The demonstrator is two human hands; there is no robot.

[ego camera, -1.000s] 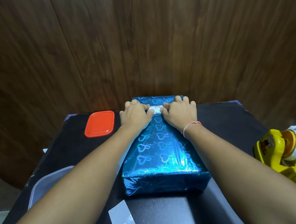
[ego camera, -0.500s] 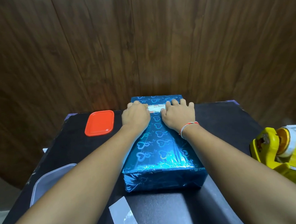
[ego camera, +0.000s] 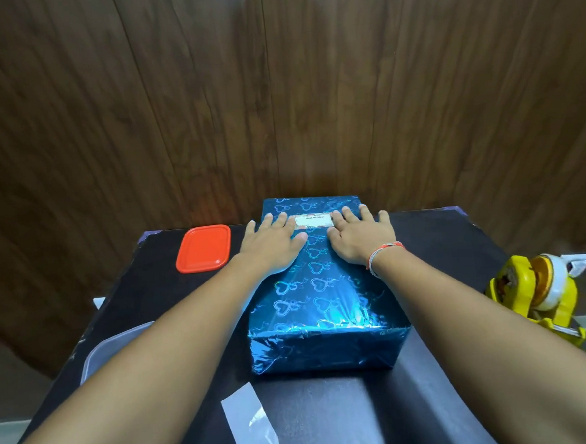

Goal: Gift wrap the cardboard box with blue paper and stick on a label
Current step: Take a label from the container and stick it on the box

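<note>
Left hand (ego camera: 273, 242) & right hand (ego camera: 360, 238) flat, fingers spread, gripping nothing, flanking label (ego camera: 314, 221) atop wrapped box (ego camera: 320, 306).

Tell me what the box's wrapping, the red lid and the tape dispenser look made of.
Wrapping: glossy metallic foil paper, likely; bright glare, fine crinkles, heart print.
Red lid: smooth plastic, probably; even colour, moulded rim.
Tape dispenser: glossy yellow plastic, seemingly.

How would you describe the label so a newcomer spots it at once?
Start at the blue-wrapped box in the middle of the black table. On its top face near the far edge, between the fingertips of the left hand and right hand, lies the label. It is the only small white rectangle on the shiny heart-patterned paper.
</note>
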